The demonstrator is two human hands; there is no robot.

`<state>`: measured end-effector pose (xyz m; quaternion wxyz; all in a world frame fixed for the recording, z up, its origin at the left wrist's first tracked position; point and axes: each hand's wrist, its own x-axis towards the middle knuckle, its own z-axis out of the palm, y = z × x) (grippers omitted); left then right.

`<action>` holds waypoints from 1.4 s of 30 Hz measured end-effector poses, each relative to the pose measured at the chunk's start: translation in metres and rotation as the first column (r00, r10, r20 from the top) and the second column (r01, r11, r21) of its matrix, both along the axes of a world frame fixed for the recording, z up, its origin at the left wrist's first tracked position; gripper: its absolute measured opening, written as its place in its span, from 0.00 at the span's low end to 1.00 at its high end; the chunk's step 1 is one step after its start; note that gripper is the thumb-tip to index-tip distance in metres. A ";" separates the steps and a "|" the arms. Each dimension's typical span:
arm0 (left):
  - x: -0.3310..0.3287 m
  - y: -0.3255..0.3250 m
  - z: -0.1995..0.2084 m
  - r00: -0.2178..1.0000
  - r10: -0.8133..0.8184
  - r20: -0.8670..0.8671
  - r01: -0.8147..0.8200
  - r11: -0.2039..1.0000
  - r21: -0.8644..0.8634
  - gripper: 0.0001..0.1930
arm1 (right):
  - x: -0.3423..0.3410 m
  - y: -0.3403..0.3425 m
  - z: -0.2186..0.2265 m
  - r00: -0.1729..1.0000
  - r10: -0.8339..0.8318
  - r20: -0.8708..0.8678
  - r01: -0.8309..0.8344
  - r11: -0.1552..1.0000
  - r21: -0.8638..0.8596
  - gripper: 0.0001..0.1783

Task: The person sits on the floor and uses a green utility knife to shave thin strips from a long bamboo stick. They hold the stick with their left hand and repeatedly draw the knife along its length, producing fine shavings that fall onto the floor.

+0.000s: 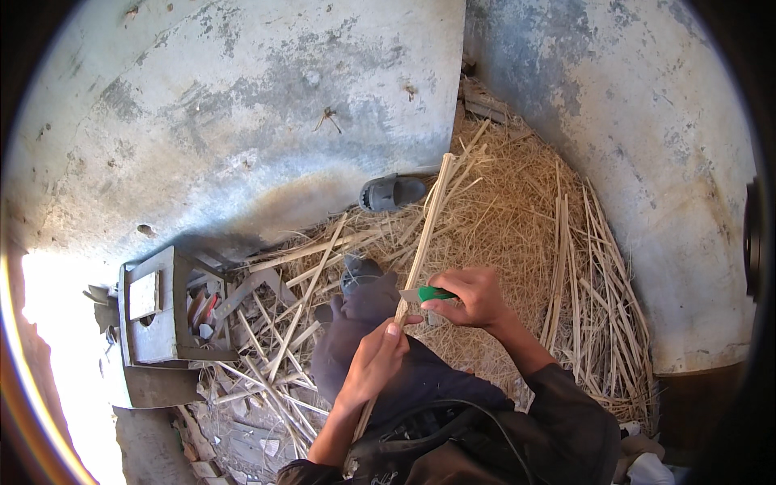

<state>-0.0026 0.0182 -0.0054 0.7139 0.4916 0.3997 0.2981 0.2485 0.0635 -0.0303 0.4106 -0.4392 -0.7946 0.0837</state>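
Note:
A long pale split-wood strip (430, 217) slants up from my lap toward the far wall. My left hand (377, 360) is closed around its lower part, the thumb lying along it. Just above, my right hand (475, 297) grips a green-handled knife (435, 293). Its short, broad blade points left and meets the strip, or lies right against it. Below my left hand, the strip's lower end runs down past my forearm, partly hidden. My bent leg in dark trousers (436, 373) lies beneath both hands.
Straw-like shavings (509, 218) cover the floor ahead. Many pale strips (602, 323) are heaped at the right, others scattered at the left. A grey slipper (392, 192) rests by the worn wall (267, 97). An overturned-looking wooden stool (166, 307) stands at the left.

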 end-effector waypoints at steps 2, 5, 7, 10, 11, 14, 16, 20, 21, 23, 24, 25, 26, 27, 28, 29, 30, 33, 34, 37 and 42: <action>0.000 0.000 0.001 1.000 0.004 -0.007 -0.004 1.000 -0.004 0.26 | -0.004 -0.001 -0.001 1.000 0.013 0.001 -0.013 1.000 0.008 0.20; 0.002 0.000 -0.003 0.999 0.020 -0.028 -0.019 0.999 0.032 0.28 | -0.008 -0.005 -0.001 1.000 0.017 0.010 -0.017 1.000 -0.001 0.20; 0.004 0.000 -0.004 0.998 0.036 -0.048 -0.033 0.997 0.068 0.27 | -0.009 -0.006 -0.002 1.000 0.005 0.012 -0.005 1.000 -0.006 0.20; 0.008 -0.002 -0.003 0.990 0.069 -0.121 -0.054 0.991 0.125 0.26 | -0.005 -0.004 -0.004 0.999 -0.012 0.035 0.013 1.000 -0.017 0.20; 0.008 -0.002 -0.003 0.985 0.082 -0.152 -0.059 0.988 0.145 0.26 | -0.005 -0.004 -0.002 0.999 -0.015 0.040 0.016 1.000 -0.017 0.20; 0.008 -0.003 -0.008 0.975 0.107 -0.194 -0.064 0.975 0.213 0.25 | -0.006 -0.005 0.002 0.998 -0.030 0.049 0.031 0.999 -0.008 0.20; 0.009 -0.002 -0.008 0.967 0.124 -0.222 -0.063 0.963 0.263 0.25 | -0.006 -0.005 0.000 0.998 -0.045 0.045 0.044 0.999 0.010 0.20; 0.010 -0.002 -0.008 0.951 0.149 -0.272 -0.052 0.941 0.333 0.25 | -0.005 -0.004 0.004 0.995 -0.079 0.063 0.078 0.997 0.026 0.21; 0.010 -0.002 -0.008 0.950 0.150 -0.274 -0.052 0.941 0.335 0.25 | -0.005 -0.004 0.004 0.993 -0.089 0.076 0.087 0.996 0.030 0.21; 0.010 -0.002 -0.007 0.949 0.151 -0.276 -0.052 0.940 0.337 0.25 | -0.003 -0.004 0.005 0.990 -0.099 0.097 0.096 0.995 0.038 0.21; 0.010 -0.002 -0.007 0.947 0.152 -0.284 -0.049 0.939 0.339 0.25 | -0.003 -0.003 0.007 0.990 -0.100 0.103 0.096 0.995 0.041 0.21; 0.009 -0.002 -0.008 0.944 0.153 -0.292 -0.046 0.939 0.342 0.24 | -0.002 -0.002 0.009 0.989 -0.101 0.109 0.096 0.994 0.044 0.21; 0.009 -0.002 -0.008 0.942 0.153 -0.300 -0.043 0.938 0.344 0.24 | -0.001 -0.003 0.009 0.987 -0.103 0.120 0.098 0.994 0.045 0.21; 0.009 -0.002 -0.006 0.933 0.149 -0.327 -0.032 0.941 0.338 0.24 | 0.000 -0.002 0.008 0.986 -0.106 0.130 0.101 0.994 0.046 0.21; 0.009 -0.002 -0.004 0.924 0.145 -0.354 -0.021 0.944 0.330 0.23 | 0.000 -0.002 0.007 0.984 -0.108 0.140 0.103 0.994 0.045 0.21; 0.008 -0.002 -0.003 0.914 0.139 -0.381 -0.010 0.947 0.321 0.22 | 0.000 -0.001 0.005 0.988 -0.102 0.119 0.095 0.993 0.067 0.20; 0.009 -0.002 -0.003 0.920 0.151 -0.363 -0.024 0.943 0.332 0.23 | 0.000 0.001 0.004 0.990 -0.097 0.098 0.088 0.992 0.088 0.20; 0.011 -0.004 -0.002 0.926 0.161 -0.343 -0.032 0.935 0.352 0.23 | 0.018 0.018 -0.011 0.949 -0.317 0.002 0.315 0.945 0.092 0.20; 0.009 -0.009 0.000 0.921 0.149 -0.360 -0.015 0.936 0.351 0.23 | 0.033 0.027 -0.016 0.904 -0.425 -0.033 0.426 0.901 0.076 0.20; 0.007 -0.018 -0.004 0.924 0.123 -0.361 0.005 0.942 0.336 0.23 | 0.109 0.054 -0.014 0.747 -0.665 0.002 0.655 0.735 -0.175 0.25; 0.008 -0.008 -0.003 0.969 0.062 -0.237 -0.022 0.986 0.166 0.25 | 0.119 0.040 -0.018 0.792 -0.590 -0.158 0.580 0.808 -0.107 0.27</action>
